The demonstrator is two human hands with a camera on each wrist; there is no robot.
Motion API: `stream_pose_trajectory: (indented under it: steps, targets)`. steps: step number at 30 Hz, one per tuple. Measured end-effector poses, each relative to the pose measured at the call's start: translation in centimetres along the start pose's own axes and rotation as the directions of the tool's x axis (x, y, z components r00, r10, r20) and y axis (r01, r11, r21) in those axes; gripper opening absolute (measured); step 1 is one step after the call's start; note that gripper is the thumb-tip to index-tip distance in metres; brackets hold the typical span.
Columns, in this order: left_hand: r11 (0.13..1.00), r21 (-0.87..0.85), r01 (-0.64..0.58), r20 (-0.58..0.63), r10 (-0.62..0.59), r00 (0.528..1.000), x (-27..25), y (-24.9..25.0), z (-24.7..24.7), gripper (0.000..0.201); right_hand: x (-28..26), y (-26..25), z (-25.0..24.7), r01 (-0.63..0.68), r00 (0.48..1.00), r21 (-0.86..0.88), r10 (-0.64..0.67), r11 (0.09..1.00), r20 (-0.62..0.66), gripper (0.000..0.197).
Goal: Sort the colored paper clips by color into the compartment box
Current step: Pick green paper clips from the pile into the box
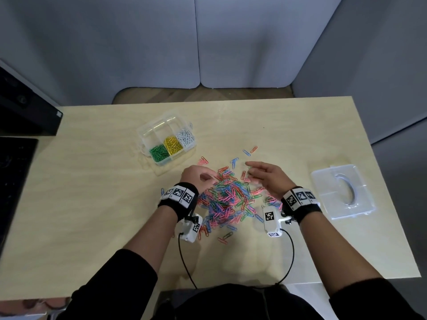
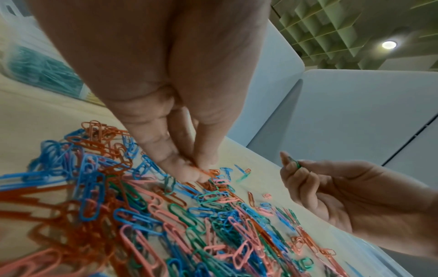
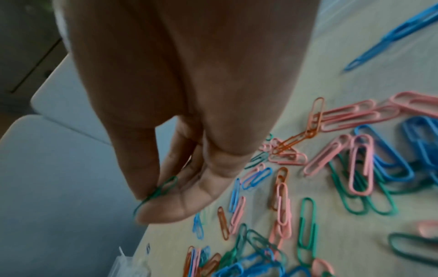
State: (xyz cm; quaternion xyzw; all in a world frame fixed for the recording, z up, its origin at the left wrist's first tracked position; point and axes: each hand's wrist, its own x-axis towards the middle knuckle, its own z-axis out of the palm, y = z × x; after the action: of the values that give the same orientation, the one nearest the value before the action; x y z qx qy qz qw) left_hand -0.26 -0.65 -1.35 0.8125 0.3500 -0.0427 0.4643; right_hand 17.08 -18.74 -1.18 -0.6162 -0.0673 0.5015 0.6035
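A pile of mixed paper clips [image 1: 228, 199], pink, blue, green and orange, lies mid-table. The clear compartment box [image 1: 166, 139] stands at the back left with green, yellow and white clips in its three near compartments. My left hand [image 1: 199, 179] is at the pile's left edge, and its fingertips [image 2: 192, 172] pinch an orange clip [image 2: 208, 171] down among the pile. My right hand [image 1: 265, 175] hovers over the pile's right side. It pinches a green clip [image 3: 161, 191] between thumb and forefinger, also seen as the green clip [image 2: 295, 163] in the left wrist view.
The box's clear lid [image 1: 344, 192] lies flat at the table's right. A black device [image 1: 25, 105] sits at the far left corner. Stray clips [image 1: 249, 151] lie beyond the pile. Grey partition panels [image 1: 231, 42] stand behind the table.
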Motion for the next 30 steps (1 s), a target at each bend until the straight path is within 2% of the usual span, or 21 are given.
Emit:
stream_pose_trajectory:
  steps: [2, 4, 7, 8, 9, 10, 11, 12, 13, 14, 16, 20, 22, 23, 25, 27, 28, 30]
  targets:
    - [0.998, 0.061, 0.029, 0.043, -0.032, 0.999, 0.1, 0.3, 0.3, 0.024, -0.3, -0.2, -0.3, -0.087, 0.996, 0.123, 0.082, 0.989, 0.041, 0.023]
    - [0.995, 0.071, 0.071, 0.06, -0.076, 0.995, 0.2, 1.0, 0.8, 0.031, -0.5, -0.2, -0.3, -0.115, 0.993, 0.196, 0.11, 0.974, 0.04, 0.022]
    - [0.991, 0.004, 0.133, -0.034, -0.133, 0.99, 0.5, 1.9, 1.7, 0.037, -0.7, 0.1, -0.4, -0.124, 0.992, 0.203, 0.126, 0.971, 0.006, 0.018]
    - [0.989, -0.023, 0.146, -0.065, -0.148, 0.987, 0.6, 2.2, 1.9, 0.035, -0.6, 0.3, -0.5, -0.116, 0.993, 0.139, 0.117, 0.984, -0.003, 0.014]
    - [0.987, -0.042, 0.153, -0.085, -0.156, 0.984, 0.7, 2.4, 2.1, 0.031, -0.4, 0.6, -0.5, -0.092, 0.996, -0.017, 0.092, 0.996, -0.022, 0.012]
    - [0.986, -0.045, 0.159, -0.101, -0.162, 0.982, 0.7, 2.5, 2.3, 0.028, -0.2, 1.0, -0.6, -0.06, 0.998, -0.265, 0.05, 0.962, -0.047, 0.014]
    - [0.986, -0.022, 0.165, -0.121, -0.167, 0.979, 0.7, 2.4, 2.4, 0.025, 0.0, 1.3, -0.6, -0.027, 0.998, -0.528, -0.004, 0.849, -0.057, 0.017]
    - [0.985, 0.025, 0.168, -0.142, -0.163, 0.976, 0.7, 2.3, 2.5, 0.023, 0.2, 1.6, -0.5, 0.012, 0.996, -0.721, -0.071, 0.693, -0.051, 0.019]
    - [0.984, 0.088, 0.152, -0.155, -0.138, 0.978, 0.6, 2.0, 2.5, 0.02, 0.4, 1.7, -0.1, 0.051, 0.992, -0.828, -0.127, 0.559, -0.025, 0.017]
    - [0.981, 0.15, 0.122, -0.146, -0.101, 0.984, 0.6, 1.7, 2.5, 0.015, 0.5, 1.8, 0.4, 0.091, 0.986, -0.878, -0.168, 0.47, 0.012, 0.015]
    - [0.97, 0.238, 0.051, -0.097, -0.029, 0.995, 0.7, 0.9, 2.6, 0.012, 0.8, 2.0, 1.2, 0.139, 0.976, -0.918, -0.209, 0.372, 0.064, 0.008]
    - [0.955, 0.293, -0.032, -0.072, 0.055, 0.996, 0.6, -0.1, 2.9, 0.017, 1.3, 2.4, 1.6, 0.127, 0.977, -0.935, -0.205, 0.331, 0.06, 0.009]
    - [0.955, 0.291, -0.059, -0.089, 0.089, 0.992, 0.5, -0.2, 3.0, 0.014, 1.3, 2.6, 1.2, 0.148, 0.976, -0.922, -0.201, 0.358, 0.079, 0.008]
    - [0.958, 0.278, -0.068, -0.096, 0.098, 0.99, 0.4, -0.4, 3.1, 0.014, 1.2, 2.7, 0.8, 0.159, 0.977, -0.899, -0.197, 0.408, 0.083, 0.008]
    - [0.967, 0.243, -0.071, -0.101, 0.098, 0.99, 0.2, -0.5, 3.1, 0.014, 1.1, 2.7, 0.1, 0.148, 0.984, -0.785, -0.172, 0.601, 0.054, 0.008]
    - [0.978, 0.202, -0.054, -0.091, 0.074, 0.993, 0.3, -0.6, 3.2, 0.014, 0.9, 2.4, -0.3, 0.083, 0.995, -0.529, -0.096, 0.844, 0.003, 0.009]
    - [0.983, 0.179, -0.028, -0.088, 0.044, 0.995, 0.4, -0.7, 3.1, 0.015, 0.9, 2.2, -0.4, 0.047, 0.998, -0.41, -0.057, 0.911, -0.012, 0.014]
    - [0.994, 0.103, 0.036, -0.078, -0.028, 0.997, 0.6, -0.6, 3.1, 0.022, 1.3, 1.8, -0.3, -0.019, 1.0, -0.259, 0.017, 0.966, -0.011, 0.024]
